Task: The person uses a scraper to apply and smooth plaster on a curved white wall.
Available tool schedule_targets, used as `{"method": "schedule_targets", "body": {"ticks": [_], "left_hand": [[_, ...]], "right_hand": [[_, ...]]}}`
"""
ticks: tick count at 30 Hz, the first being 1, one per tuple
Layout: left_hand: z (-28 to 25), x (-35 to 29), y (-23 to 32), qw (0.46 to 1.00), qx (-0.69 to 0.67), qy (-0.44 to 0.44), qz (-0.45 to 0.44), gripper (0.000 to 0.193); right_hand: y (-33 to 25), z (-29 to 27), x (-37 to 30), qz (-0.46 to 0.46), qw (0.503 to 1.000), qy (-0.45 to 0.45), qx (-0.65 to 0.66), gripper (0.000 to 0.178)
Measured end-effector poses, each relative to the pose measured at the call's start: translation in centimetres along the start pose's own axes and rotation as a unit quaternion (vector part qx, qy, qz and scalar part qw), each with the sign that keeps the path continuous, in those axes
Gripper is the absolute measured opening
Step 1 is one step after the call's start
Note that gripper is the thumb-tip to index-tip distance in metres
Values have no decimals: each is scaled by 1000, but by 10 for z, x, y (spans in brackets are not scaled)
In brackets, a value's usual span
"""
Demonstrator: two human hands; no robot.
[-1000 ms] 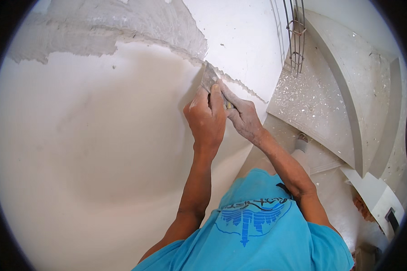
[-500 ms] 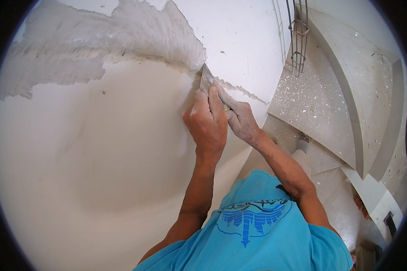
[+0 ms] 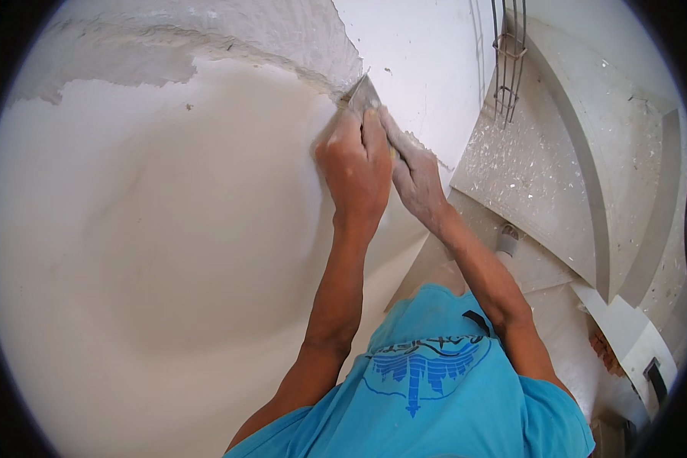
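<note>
A flat metal scraper (image 3: pixel 366 93) presses its blade against the white-coated wall (image 3: pixel 198 252), at the right end of a rough grey patch (image 3: pixel 282 34). My right hand (image 3: pixel 421 182) is closed round its handle, which is mostly hidden, with a finger stretched along toward the blade. From the left, my left hand (image 3: pixel 355 164) also grips the scraper, its thumb and fingers pressing close behind the blade. Both hands look dusty. A ragged line in the white coat runs from the blade down to the right, partly behind my right hand.
Curved steps (image 3: pixel 527 168), scattered with white flakes, climb at the right. Bare steel rods (image 3: pixel 509 72) tied with wire hang by the wall's edge at the top. A foot (image 3: pixel 507 238) stands below the steps. A pale panel with a dark handle (image 3: pixel 655 378) lies lower right.
Both hands and the scraper sit higher in the picture and slightly to the right. The view has shifted too, so the grey patch appears higher. The grip on the scraper is kept.
</note>
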State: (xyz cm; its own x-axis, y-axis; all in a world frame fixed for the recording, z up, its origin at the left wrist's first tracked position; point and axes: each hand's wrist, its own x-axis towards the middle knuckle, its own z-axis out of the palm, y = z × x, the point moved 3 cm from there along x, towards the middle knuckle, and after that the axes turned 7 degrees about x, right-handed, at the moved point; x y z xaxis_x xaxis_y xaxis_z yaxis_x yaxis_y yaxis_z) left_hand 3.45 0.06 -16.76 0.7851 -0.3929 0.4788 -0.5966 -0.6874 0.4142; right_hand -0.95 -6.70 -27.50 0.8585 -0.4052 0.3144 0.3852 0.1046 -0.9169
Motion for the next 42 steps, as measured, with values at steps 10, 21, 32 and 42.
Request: {"method": "schedule_targets", "body": {"ticks": [10,21,32,42], "left_hand": [[-19,-38,-12,1000,-22,6,-13,31],[-17,-33,-23,1000,-9,-4,3,32],[-14,-31,-20,998,39,16,54,33],[-5,-6,-10,999,-15,-28,44,28]], "right_hand": [[-4,13,-30,20,998,-43,36,68],[3,22,-22,9,999,-19,42,64],[18,29,-20,-29,999,20,-4,63],[9,5,-4,-14,997,23,-71,64]]}}
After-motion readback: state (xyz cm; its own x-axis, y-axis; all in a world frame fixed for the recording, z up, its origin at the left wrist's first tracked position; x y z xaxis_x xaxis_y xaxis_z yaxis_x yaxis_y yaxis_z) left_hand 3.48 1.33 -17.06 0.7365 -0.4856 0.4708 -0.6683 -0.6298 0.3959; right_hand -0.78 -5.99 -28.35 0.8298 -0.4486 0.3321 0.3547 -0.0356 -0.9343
